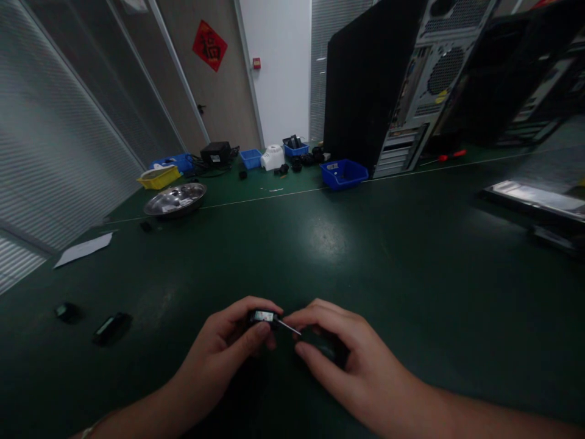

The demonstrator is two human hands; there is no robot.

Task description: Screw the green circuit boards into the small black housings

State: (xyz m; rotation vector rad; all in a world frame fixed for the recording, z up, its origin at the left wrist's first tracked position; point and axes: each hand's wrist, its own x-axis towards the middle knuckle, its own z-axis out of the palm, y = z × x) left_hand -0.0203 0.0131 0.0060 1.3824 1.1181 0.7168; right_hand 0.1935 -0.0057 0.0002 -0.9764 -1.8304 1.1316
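Note:
Near the front of the green table, my left hand pinches a small black device with a pale label or display on its upper face. A thin metal rod, like a screwdriver shaft, slants from the right end of this device toward my right hand. The right fingers are curled around the rod's outer end, index finger above and thumb below. What lies inside the right palm is dark and hard to make out. Off to the left lie another small black device and a small dark piece.
A metal bowl, a yellow tray and a blue bin stand farther back. Black computer cases rise at the back right. A flat metallic unit lies at the right, a white sheet at the left.

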